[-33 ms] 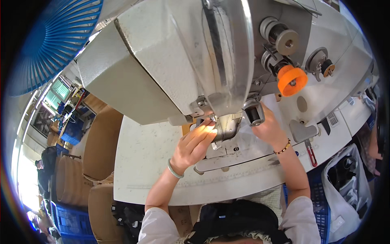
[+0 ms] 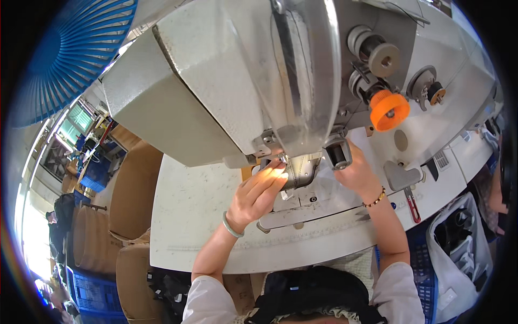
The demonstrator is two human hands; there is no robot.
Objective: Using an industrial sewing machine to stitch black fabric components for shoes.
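Observation:
A dark grey piece with stitch lines (image 2: 303, 171) lies under the needle area of a large sewing machine (image 2: 216, 81); its exact kind I cannot make out. My left hand (image 2: 254, 197) holds the piece's left edge, its fingers pressed together on it near the needle, in bright lamp light. On the other side, my right hand (image 2: 359, 171) reaches in beside the piece. Its fingers are mostly hidden behind a dark roller-like part in a metal bracket (image 2: 337, 154), so their grip does not show.
An orange knob (image 2: 389, 112) and thread tensioners stick out from the machine. A red-handled tool (image 2: 413, 208) lies on the white table (image 2: 205, 237), right of my arm. Cardboard boxes (image 2: 135, 189) stand at left, a white bag (image 2: 458, 254) at right, a blue fan (image 2: 70, 54) upper left.
The view has shifted very slightly. Both hands and the dark piece look the same.

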